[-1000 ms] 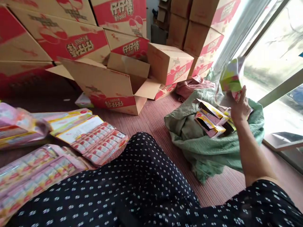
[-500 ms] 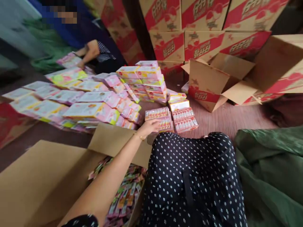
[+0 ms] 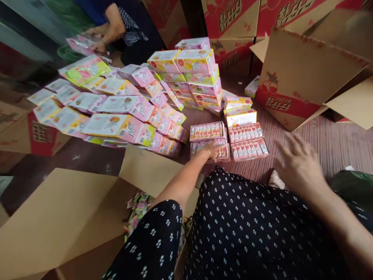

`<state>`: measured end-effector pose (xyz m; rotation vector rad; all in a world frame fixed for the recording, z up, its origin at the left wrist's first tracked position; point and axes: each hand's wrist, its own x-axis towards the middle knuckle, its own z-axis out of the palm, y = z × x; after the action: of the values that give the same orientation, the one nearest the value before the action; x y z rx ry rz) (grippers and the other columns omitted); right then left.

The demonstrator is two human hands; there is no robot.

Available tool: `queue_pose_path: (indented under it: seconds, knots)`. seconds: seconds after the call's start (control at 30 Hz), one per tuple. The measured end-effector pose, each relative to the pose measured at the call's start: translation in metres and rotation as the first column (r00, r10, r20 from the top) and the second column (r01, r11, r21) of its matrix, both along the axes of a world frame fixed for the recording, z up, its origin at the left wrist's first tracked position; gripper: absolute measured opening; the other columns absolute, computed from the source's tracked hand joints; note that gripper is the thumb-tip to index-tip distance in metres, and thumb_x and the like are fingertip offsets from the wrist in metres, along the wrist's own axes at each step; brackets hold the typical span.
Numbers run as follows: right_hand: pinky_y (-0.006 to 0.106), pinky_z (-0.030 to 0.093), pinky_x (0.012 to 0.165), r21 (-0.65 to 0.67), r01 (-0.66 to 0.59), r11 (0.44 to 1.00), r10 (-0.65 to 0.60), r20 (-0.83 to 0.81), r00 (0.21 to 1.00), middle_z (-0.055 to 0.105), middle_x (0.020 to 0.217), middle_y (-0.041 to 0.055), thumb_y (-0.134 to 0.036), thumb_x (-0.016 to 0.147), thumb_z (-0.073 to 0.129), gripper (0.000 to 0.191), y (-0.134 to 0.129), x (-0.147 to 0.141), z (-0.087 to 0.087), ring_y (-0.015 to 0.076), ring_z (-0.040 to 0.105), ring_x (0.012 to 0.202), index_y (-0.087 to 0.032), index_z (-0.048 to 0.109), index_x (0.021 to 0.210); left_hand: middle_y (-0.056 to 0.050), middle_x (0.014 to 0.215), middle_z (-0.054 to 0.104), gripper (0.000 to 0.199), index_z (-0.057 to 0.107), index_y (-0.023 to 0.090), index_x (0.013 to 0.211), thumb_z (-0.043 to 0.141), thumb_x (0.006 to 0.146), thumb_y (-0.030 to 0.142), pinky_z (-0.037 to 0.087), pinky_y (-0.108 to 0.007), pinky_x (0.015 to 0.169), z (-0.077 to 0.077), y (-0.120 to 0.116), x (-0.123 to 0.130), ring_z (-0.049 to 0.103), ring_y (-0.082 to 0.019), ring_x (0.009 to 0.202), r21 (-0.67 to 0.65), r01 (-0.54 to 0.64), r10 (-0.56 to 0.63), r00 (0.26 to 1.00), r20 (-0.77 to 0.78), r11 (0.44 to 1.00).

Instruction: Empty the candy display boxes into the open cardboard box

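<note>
My left hand [image 3: 214, 149], with a gold bracelet at the wrist, rests on the near open-topped box of small packets [image 3: 198, 147], its fingers spread across the top. Behind that sits a similar packed box [image 3: 206, 131]. To their right, two more boxes hold red-and-white packets, one nearer [image 3: 250, 151] and one farther [image 3: 246, 133]. My right hand [image 3: 300, 163] hovers over the floor to the right of these, fingers apart, slightly blurred and holding nothing.
Closed pastel cartons [image 3: 116, 126] are piled at left, with a taller stack [image 3: 195, 62] behind. An open cardboard box [image 3: 87, 202] with loose packets stands by my left arm. Another open box [image 3: 303, 77] stands at right. A co-worker's hands [image 3: 99, 42] hold a pink package.
My right hand has come into view at the right. My left hand stays at the near packed box, its fingers now spread farther over it. The view has shifted.
</note>
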<state>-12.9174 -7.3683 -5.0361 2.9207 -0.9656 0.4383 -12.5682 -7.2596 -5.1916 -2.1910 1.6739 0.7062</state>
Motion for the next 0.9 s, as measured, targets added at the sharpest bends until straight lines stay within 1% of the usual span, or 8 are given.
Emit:
queue_pose_path:
  seconds: [0.1, 0.2, 0.33, 0.5, 0.6, 0.73, 0.8, 0.9]
  knots:
    - [0.064, 0.034, 0.119, 0.218, -0.131, 0.967, 0.156, -0.103, 0.982, 0.043, 0.158, 0.017, -0.023, 0.091, 0.05, 0.056, 0.021, 0.046, -0.034, 0.0369, 0.037, 0.148, -0.019, 0.054, 0.147, -0.021, 0.17, 0.015, 0.121, 0.023, 0.03, 0.164, 0.091, 0.064, 0.041, 0.026, -0.056, 0.121, -0.018, -0.003, 0.008, 0.021, -0.047, 0.153, -0.086, 0.039, -0.033, 0.997, 0.073, 0.996]
    - [0.06, 0.041, 0.115, 0.378, -0.183, 0.908, 0.28, -0.219, 0.935, 0.05, 0.152, 0.018, -0.024, 0.09, 0.054, 0.052, 0.036, 0.05, -0.053, 0.0376, 0.044, 0.143, -0.019, 0.06, 0.141, -0.022, 0.169, 0.017, 0.118, 0.024, 0.03, 0.164, 0.087, 0.067, 0.052, 0.016, -0.062, 0.122, -0.024, -0.001, 0.003, 0.018, -0.05, 0.152, -0.133, 0.049, -0.039, 0.996, 0.08, 0.99]
    - [0.058, 0.042, 0.115, 0.403, -0.206, 0.892, 0.32, -0.24, 0.917, 0.051, 0.152, 0.0181, -0.027, 0.094, 0.054, 0.052, 0.04, 0.048, -0.054, 0.0372, 0.044, 0.143, -0.018, 0.057, 0.145, -0.022, 0.168, 0.017, 0.124, 0.017, 0.034, 0.165, 0.091, 0.065, 0.041, 0.013, -0.071, 0.118, -0.024, -0.003, -0.015, 0.015, -0.054, 0.151, -0.067, 0.079, -0.074, 0.995, 0.074, 0.995]
    - [0.058, 0.041, 0.114, 0.429, -0.109, 0.896, 0.263, -0.317, 0.911, 0.05, 0.152, 0.0201, -0.023, 0.094, 0.052, 0.051, 0.033, 0.062, -0.049, 0.0379, 0.045, 0.142, -0.015, 0.056, 0.144, -0.024, 0.155, 0.039, 0.103, 0.029, 0.03, 0.162, 0.083, 0.075, 0.035, 0.025, -0.063, 0.115, -0.003, -0.007, -0.02, 0.036, -0.049, 0.141, -0.126, 0.032, -0.024, 0.998, 0.064, 0.991]
    - [0.057, 0.041, 0.114, 0.47, -0.065, 0.88, 0.232, -0.307, 0.923, 0.052, 0.149, 0.0229, -0.025, 0.095, 0.05, 0.052, 0.025, 0.07, -0.052, 0.0386, 0.047, 0.141, -0.01, 0.054, 0.144, -0.022, 0.151, 0.045, 0.097, 0.031, 0.029, 0.162, 0.077, 0.079, 0.049, 0.027, -0.062, 0.116, 0.034, -0.005, -0.012, 0.042, -0.047, 0.137, -0.306, -0.135, 0.12, 0.99, -0.068, 0.942]
    - [0.055, 0.043, 0.112, 0.64, 0.001, 0.769, 0.058, -0.072, 0.996, 0.054, 0.144, 0.0276, -0.038, 0.096, 0.054, 0.066, 0.02, 0.087, -0.049, 0.0379, 0.055, 0.133, -0.005, 0.042, 0.151, -0.014, 0.16, 0.038, 0.107, 0.01, 0.027, 0.165, 0.075, 0.08, 0.037, 0.032, -0.048, 0.119, 0.114, -0.005, -0.019, 0.04, -0.037, 0.144, -0.617, -0.284, 0.08, 0.938, -0.337, 0.734]
    - [0.049, 0.047, 0.11, 0.74, -0.166, 0.652, -0.012, 0.228, 0.973, 0.053, 0.145, 0.0257, -0.044, 0.093, 0.057, 0.072, 0.024, 0.094, -0.039, 0.0333, 0.059, 0.129, -0.007, 0.036, 0.152, -0.014, 0.16, 0.039, 0.11, 0.01, 0.025, 0.165, 0.077, 0.078, 0.036, 0.034, -0.047, 0.119, 0.162, -0.004, -0.041, 0.04, -0.036, 0.143, -0.734, -0.258, 0.04, 0.953, -0.301, 0.628]
    - [0.039, 0.057, 0.092, 0.676, -0.499, 0.542, -0.111, 0.646, 0.755, 0.064, 0.127, 0.0164, -0.051, 0.089, 0.058, 0.068, 0.039, 0.098, -0.017, 0.0244, 0.067, 0.107, -0.014, 0.039, 0.142, -0.018, 0.144, 0.052, 0.107, 0.025, 0.022, 0.162, 0.081, 0.074, 0.044, 0.038, -0.054, 0.114, 0.23, 0.01, -0.09, 0.05, -0.041, 0.132, -0.825, -0.173, 0.165, 0.981, -0.098, 0.539]
